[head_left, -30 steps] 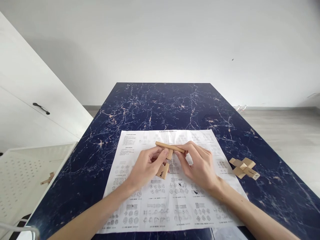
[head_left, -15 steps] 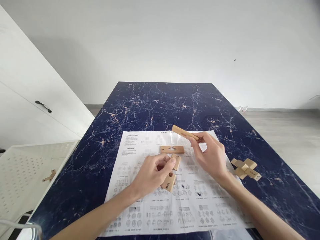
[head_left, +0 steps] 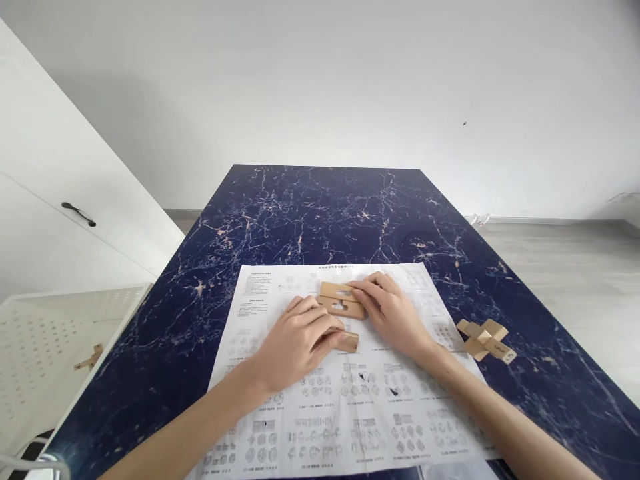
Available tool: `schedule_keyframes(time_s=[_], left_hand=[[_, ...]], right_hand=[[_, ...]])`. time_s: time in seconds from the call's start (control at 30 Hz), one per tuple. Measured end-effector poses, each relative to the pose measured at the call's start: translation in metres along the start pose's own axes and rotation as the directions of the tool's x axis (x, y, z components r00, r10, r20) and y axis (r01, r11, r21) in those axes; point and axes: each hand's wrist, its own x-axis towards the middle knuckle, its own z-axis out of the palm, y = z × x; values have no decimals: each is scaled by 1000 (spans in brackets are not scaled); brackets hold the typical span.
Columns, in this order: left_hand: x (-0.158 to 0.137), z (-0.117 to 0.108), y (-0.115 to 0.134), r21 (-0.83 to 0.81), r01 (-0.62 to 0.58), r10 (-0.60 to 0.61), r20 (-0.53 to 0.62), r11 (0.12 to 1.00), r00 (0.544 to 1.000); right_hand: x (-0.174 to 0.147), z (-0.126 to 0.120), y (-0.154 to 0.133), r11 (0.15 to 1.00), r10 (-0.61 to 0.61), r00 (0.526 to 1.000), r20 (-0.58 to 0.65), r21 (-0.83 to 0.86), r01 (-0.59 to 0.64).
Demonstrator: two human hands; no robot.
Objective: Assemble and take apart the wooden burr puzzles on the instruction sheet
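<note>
My left hand [head_left: 303, 340] is closed around a wooden puzzle piece [head_left: 351, 342], whose right end sticks out past the fingers. With its fingertips, my right hand [head_left: 393, 310] grips the right end of a slotted puzzle piece [head_left: 330, 289], lying crosswise on the sheet. Just below that one, and seemingly touching it, lies a puzzle piece with a shaped cutout [head_left: 355, 311]; the left hand's fingers are close to its left end. Under everything is a printed instruction sheet [head_left: 345, 430] with rows of small diagrams.
At the right of the dark blue marbled table [head_left: 310, 220] sits an assembled wooden puzzle cross [head_left: 485, 339]. To the left, a white perforated chair [head_left: 35, 353] holds another small wooden piece [head_left: 90, 358]. A white cabinet [head_left: 45, 147] stands behind the chair.
The piece in my right hand has come down beside the cutout piece on the sheet. My left hand has turned palm down over its piece, and the numbered end near it no longer shows.
</note>
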Motion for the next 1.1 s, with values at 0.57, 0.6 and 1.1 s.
schedule_keyframes(time_s=[0.57, 0.6, 1.1], left_hand=[[12, 7, 3, 102, -69, 68, 15, 992, 998], [15, 10, 5, 107, -69, 68, 15, 992, 998], [24, 2, -10, 188, 47, -54, 32, 981, 998]], right_hand=[[2, -2, -4, 983, 71, 997, 14, 169, -73], [1, -2, -3, 976, 109, 994, -6, 191, -106], [3, -2, -2, 964, 169, 983, -69, 219, -150]])
